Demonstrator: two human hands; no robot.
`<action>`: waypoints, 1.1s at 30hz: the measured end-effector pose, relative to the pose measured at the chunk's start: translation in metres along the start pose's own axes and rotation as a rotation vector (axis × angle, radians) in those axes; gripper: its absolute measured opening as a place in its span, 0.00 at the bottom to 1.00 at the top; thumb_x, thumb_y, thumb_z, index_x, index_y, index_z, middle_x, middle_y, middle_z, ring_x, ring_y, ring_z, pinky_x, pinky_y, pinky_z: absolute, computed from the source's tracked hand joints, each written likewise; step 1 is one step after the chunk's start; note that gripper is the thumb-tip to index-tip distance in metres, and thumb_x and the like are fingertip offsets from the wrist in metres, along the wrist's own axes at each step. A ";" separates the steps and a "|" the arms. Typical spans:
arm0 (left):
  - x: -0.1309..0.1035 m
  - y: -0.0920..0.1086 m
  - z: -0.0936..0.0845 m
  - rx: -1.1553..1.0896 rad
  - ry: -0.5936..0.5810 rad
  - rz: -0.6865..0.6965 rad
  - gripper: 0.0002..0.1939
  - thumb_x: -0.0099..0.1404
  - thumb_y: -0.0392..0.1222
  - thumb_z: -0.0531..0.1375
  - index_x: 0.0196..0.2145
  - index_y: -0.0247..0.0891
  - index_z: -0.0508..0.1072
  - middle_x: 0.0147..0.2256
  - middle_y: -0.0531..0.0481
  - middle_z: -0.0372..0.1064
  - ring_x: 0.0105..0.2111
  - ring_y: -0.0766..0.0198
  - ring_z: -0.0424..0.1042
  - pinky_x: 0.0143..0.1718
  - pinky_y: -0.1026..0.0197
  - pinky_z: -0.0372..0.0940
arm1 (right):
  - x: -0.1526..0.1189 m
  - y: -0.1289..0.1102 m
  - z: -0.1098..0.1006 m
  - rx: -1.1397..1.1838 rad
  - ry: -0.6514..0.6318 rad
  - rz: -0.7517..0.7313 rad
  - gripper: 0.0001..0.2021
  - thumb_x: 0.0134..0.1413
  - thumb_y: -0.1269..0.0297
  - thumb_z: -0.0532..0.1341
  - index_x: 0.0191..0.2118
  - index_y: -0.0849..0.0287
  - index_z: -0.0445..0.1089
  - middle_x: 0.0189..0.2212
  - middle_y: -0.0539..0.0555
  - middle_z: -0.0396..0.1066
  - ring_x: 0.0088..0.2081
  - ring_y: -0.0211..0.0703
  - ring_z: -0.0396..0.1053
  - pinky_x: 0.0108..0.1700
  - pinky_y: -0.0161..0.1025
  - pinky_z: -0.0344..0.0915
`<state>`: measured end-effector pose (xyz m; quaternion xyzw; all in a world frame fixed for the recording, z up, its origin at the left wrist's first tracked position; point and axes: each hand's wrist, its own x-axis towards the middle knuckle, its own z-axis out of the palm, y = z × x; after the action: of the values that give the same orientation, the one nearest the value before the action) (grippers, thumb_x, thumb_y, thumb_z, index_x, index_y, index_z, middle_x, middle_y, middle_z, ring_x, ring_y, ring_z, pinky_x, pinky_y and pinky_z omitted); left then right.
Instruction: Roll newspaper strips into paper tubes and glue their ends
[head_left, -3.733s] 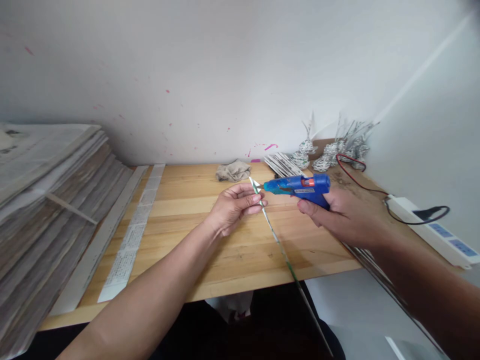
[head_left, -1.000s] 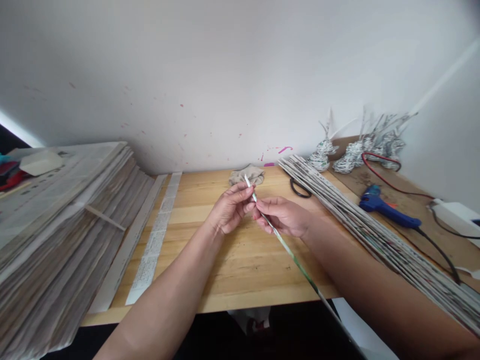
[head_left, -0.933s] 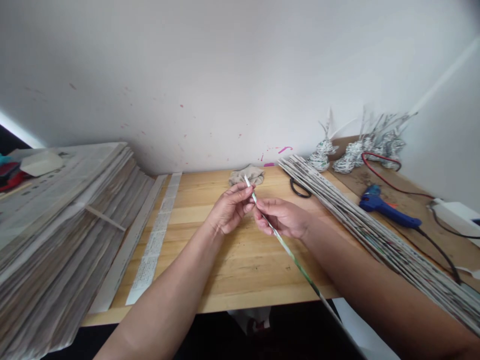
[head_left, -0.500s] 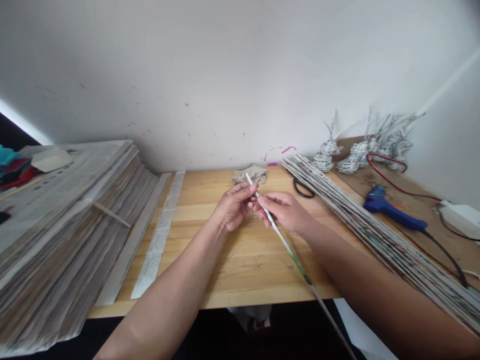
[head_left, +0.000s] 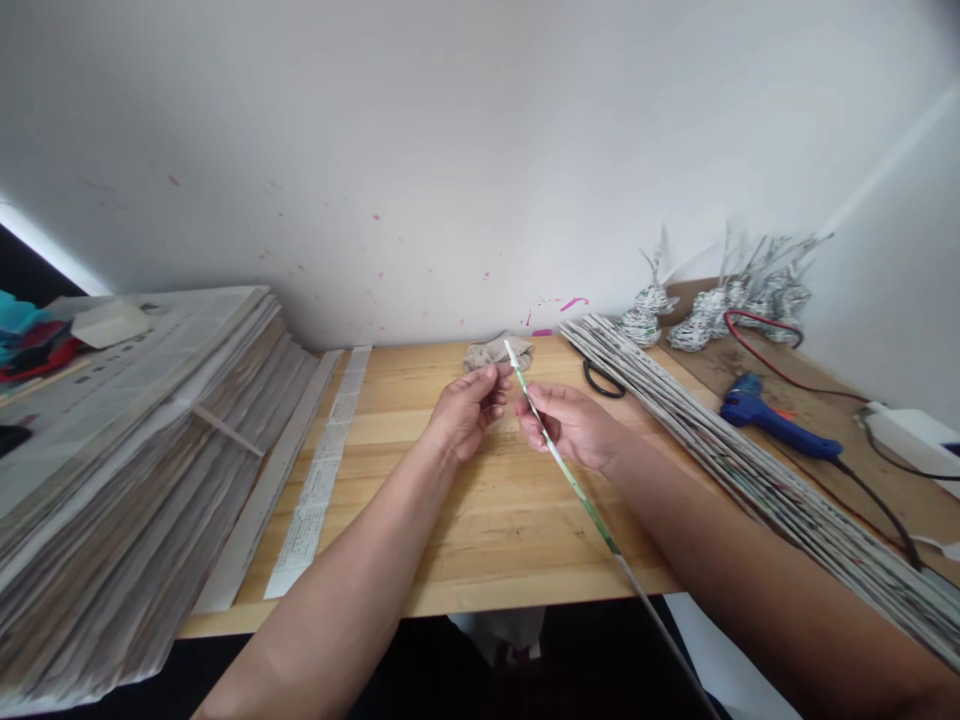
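Partly hidden, paper stick [head_left: 580, 493] pinched in right hand [head_left: 576, 425], lower end cut off; left hand [head_left: 462, 414] half-spread nearby

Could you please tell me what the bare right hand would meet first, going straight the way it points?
Probably the bare left hand, just across a narrow gap from the right hand, though depth is unclear.

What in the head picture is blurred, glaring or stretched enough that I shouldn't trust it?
All in the head view: left hand, right hand and paper rod read fairly clearly; bright streak at the far left edge; very dark below the front of the table, hiding detail; wide-angle stretch on the paper stack; thin upper strands of the paper figures smeared.
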<state>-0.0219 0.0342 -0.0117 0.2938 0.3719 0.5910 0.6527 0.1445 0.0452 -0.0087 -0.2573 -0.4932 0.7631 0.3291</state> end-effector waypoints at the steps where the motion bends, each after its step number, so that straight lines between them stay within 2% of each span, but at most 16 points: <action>1: -0.001 0.000 0.001 -0.018 -0.042 0.011 0.16 0.55 0.47 0.71 0.36 0.32 0.77 0.28 0.52 0.71 0.23 0.74 0.67 0.24 0.70 0.63 | 0.000 0.001 0.000 0.000 -0.006 0.003 0.17 0.52 0.50 0.66 0.32 0.61 0.71 0.19 0.47 0.63 0.20 0.32 0.59 0.22 0.32 0.51; 5: -0.006 0.003 0.005 0.002 -0.160 0.010 0.21 0.54 0.51 0.71 0.39 0.33 0.77 0.26 0.53 0.69 0.22 0.72 0.67 0.24 0.68 0.63 | 0.000 0.003 0.000 -0.032 -0.038 0.024 0.18 0.55 0.48 0.64 0.33 0.61 0.72 0.18 0.47 0.62 0.20 0.33 0.59 0.23 0.33 0.51; 9: -0.007 0.003 0.008 0.075 -0.142 0.008 0.17 0.51 0.47 0.73 0.31 0.33 0.75 0.19 0.55 0.67 0.18 0.72 0.65 0.22 0.67 0.60 | 0.000 0.003 0.001 -0.120 -0.052 0.025 0.19 0.55 0.47 0.64 0.32 0.61 0.71 0.19 0.48 0.64 0.21 0.34 0.60 0.24 0.33 0.52; 11: -0.007 0.002 0.008 0.075 -0.136 0.004 0.17 0.50 0.46 0.73 0.29 0.33 0.74 0.19 0.55 0.67 0.18 0.72 0.65 0.22 0.68 0.59 | 0.000 0.003 0.002 -0.090 -0.056 0.034 0.18 0.54 0.48 0.65 0.30 0.61 0.70 0.19 0.47 0.64 0.20 0.33 0.59 0.24 0.33 0.52; 16: -0.008 0.001 0.007 0.001 -0.164 -0.016 0.20 0.48 0.41 0.74 0.39 0.34 0.78 0.25 0.53 0.72 0.22 0.72 0.69 0.26 0.69 0.62 | 0.001 0.003 0.002 0.127 -0.113 0.082 0.16 0.52 0.51 0.66 0.29 0.60 0.68 0.17 0.44 0.58 0.18 0.32 0.56 0.22 0.33 0.52; 19: -0.007 0.001 0.005 -0.002 -0.191 -0.014 0.19 0.50 0.41 0.73 0.39 0.35 0.79 0.24 0.53 0.72 0.22 0.71 0.68 0.27 0.67 0.64 | 0.002 0.003 0.001 0.074 -0.101 0.079 0.17 0.54 0.49 0.65 0.30 0.60 0.69 0.17 0.46 0.62 0.19 0.34 0.59 0.22 0.33 0.53; 25: -0.005 -0.001 0.005 0.009 -0.166 0.014 0.16 0.50 0.41 0.73 0.36 0.34 0.77 0.23 0.55 0.70 0.18 0.71 0.65 0.23 0.65 0.63 | -0.001 0.001 0.001 -0.101 -0.035 0.053 0.19 0.54 0.47 0.65 0.33 0.63 0.74 0.22 0.50 0.68 0.23 0.35 0.65 0.25 0.34 0.58; 29: -0.006 0.000 0.006 -0.004 -0.116 0.010 0.17 0.48 0.41 0.74 0.34 0.34 0.76 0.24 0.55 0.72 0.17 0.71 0.66 0.22 0.65 0.63 | -0.001 0.002 0.000 -0.154 0.005 0.020 0.18 0.53 0.49 0.66 0.33 0.62 0.76 0.23 0.50 0.68 0.23 0.33 0.64 0.26 0.33 0.57; 33: -0.006 0.000 0.007 -0.010 -0.091 0.020 0.20 0.47 0.39 0.74 0.37 0.34 0.76 0.26 0.55 0.73 0.18 0.72 0.67 0.22 0.65 0.63 | 0.001 0.003 -0.001 -0.182 0.028 -0.010 0.16 0.53 0.51 0.66 0.33 0.62 0.76 0.23 0.49 0.68 0.23 0.32 0.63 0.26 0.33 0.56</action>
<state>-0.0164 0.0287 -0.0067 0.3211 0.3359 0.5853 0.6644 0.1438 0.0457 -0.0125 -0.2942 -0.5572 0.7099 0.3148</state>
